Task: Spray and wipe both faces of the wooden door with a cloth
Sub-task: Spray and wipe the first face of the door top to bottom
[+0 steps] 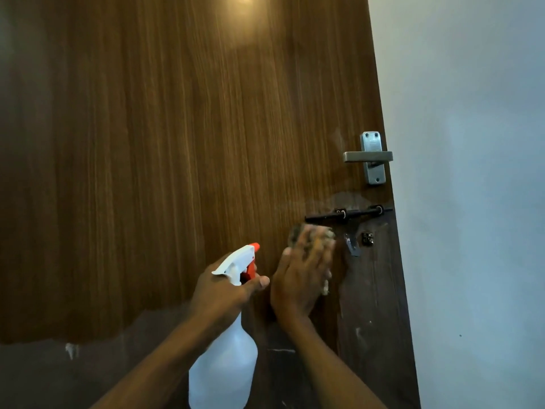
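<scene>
The brown wooden door [182,149] fills most of the head view, its lower part darker and scuffed. My left hand [224,287] grips the neck of a white spray bottle [227,367] with an orange nozzle and trigger, held just in front of the door. My right hand [300,278] lies flat, fingers straight, pressing a light, mottled cloth [314,234] against the door just below the black bolt. The cloth is blurred and mostly hidden under the fingers.
A metal lever handle [370,157] sits near the door's right edge. Under it is a black sliding bolt [348,215] with a small latch piece [367,238]. A pale wall [472,172] runs along the right. A damp smear shows above the bolt.
</scene>
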`<state>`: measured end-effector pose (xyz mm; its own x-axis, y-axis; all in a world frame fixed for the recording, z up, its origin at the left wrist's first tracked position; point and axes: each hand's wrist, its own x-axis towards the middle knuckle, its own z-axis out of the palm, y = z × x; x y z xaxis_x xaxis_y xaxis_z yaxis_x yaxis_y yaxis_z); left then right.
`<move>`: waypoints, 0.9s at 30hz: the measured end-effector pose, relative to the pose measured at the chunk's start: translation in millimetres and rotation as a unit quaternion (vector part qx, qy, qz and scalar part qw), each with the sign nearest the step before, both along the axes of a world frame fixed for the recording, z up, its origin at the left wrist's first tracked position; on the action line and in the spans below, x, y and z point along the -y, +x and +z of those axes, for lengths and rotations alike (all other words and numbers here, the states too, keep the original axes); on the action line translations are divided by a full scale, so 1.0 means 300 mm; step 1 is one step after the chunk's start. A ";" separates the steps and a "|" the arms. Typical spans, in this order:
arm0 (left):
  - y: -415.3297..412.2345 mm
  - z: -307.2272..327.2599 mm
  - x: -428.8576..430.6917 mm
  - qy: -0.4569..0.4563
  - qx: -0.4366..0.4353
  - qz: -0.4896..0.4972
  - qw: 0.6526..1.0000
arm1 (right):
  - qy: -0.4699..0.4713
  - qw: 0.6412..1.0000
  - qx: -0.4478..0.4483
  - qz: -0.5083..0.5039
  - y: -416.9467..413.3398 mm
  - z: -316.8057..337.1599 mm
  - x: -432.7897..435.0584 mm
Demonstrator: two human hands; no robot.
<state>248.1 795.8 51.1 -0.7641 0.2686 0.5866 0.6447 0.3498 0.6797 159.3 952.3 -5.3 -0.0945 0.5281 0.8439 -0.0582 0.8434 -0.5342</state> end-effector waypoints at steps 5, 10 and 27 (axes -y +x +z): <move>0.039 0.007 -0.064 -0.039 -0.031 -0.037 0.998 | 0.271 0.962 0.034 -0.013 0.028 -0.218 -0.228; 0.050 -0.004 -0.165 -0.019 -0.015 -0.032 0.999 | 0.062 0.997 0.040 0.005 0.048 -0.307 -0.240; 0.044 -0.049 -0.463 0.006 -0.018 -0.061 0.998 | 0.150 0.988 0.044 0.001 0.136 -0.317 -0.617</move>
